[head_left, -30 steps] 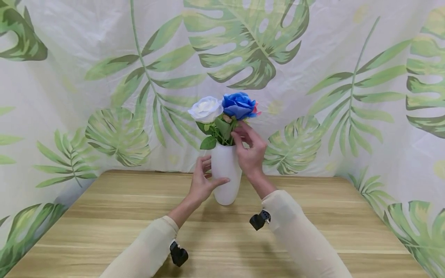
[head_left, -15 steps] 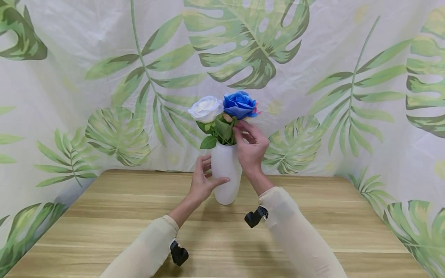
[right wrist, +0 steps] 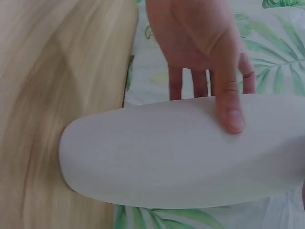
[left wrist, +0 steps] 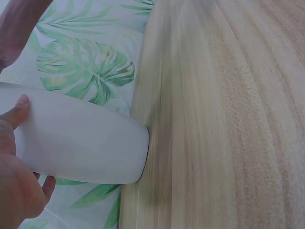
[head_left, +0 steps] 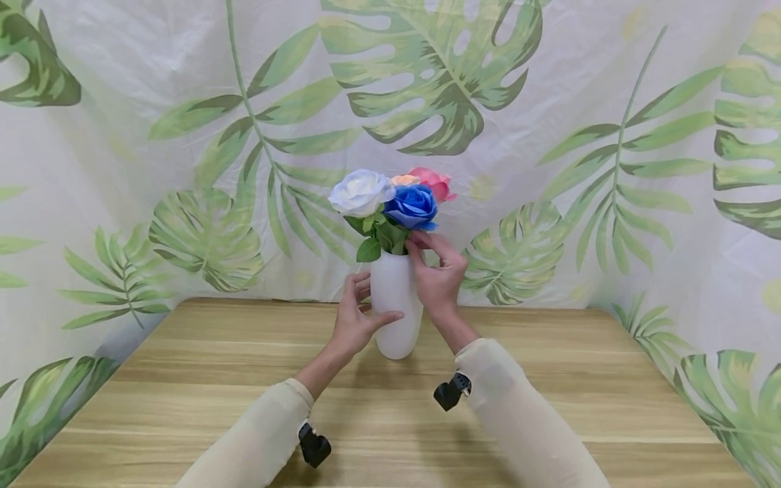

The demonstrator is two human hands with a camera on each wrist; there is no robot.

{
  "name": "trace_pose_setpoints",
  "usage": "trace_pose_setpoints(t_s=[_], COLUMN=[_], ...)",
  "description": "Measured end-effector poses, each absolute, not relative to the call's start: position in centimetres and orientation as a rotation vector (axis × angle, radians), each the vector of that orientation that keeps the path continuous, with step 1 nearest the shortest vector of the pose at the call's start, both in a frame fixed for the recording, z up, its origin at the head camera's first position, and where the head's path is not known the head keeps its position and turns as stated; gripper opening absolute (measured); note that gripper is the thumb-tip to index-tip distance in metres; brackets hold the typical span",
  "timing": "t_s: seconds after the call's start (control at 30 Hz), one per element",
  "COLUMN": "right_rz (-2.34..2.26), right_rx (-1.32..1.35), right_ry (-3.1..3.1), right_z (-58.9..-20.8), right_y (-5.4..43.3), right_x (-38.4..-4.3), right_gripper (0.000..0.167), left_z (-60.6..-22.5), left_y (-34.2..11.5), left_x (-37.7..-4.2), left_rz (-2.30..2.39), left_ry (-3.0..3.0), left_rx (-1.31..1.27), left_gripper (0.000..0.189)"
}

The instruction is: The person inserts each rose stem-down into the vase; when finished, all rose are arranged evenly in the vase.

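A white vase (head_left: 398, 305) stands upright on the wooden table with artificial roses in its mouth. My left hand (head_left: 352, 317) grips the vase from the left, thumb across its front and fingers behind; the right wrist view also shows that thumb on the vase (right wrist: 167, 152). At the vase's rim my right hand (head_left: 441, 271) pinches the stem of the blue rose (head_left: 411, 205) just under its bloom. Left of it sits a white rose (head_left: 361, 192). Behind are a pink rose (head_left: 434, 181) and a partly hidden peach rose (head_left: 404, 180). The stems' lower ends are hidden inside the vase.
The wooden table (head_left: 244, 379) carries the vase near its back edge. Close behind hangs a leaf-patterned cloth (head_left: 293, 135), which also runs down both sides. A black wrist camera (head_left: 314, 445) is strapped to each sleeve.
The blue rose has dropped lower and toward the front, with my right hand moving slightly down. The pink and peach blooms behind it now show more. My left hand and the vase stay put.
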State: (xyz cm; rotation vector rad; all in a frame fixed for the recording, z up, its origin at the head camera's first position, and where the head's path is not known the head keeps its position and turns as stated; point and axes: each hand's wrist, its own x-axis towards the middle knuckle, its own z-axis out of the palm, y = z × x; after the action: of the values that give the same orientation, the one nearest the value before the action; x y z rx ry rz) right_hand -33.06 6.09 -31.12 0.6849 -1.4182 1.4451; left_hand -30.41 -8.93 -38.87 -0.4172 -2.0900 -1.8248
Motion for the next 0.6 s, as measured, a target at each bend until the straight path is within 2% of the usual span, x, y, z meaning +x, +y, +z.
trace_pose_setpoints(t_s=[0.4,0.6], right_rz=[1.503,1.601], right_rx=[0.644,0.630], right_ry=[-1.461,-1.612], right_z=[-31.5,-31.4], right_y=[6.5,8.4], right_x=[-32.5,-30.8], right_gripper=[0.012,0.023], left_z=[-38.8,-38.7], left_y=[-8.8,-8.8], left_x=[-30.7,-30.7], left_rz=[-1.832,-1.853], left_ry=[-2.067,-2.092], left_rx=[-0.429,-0.438], left_gripper=[0.084,0.087])
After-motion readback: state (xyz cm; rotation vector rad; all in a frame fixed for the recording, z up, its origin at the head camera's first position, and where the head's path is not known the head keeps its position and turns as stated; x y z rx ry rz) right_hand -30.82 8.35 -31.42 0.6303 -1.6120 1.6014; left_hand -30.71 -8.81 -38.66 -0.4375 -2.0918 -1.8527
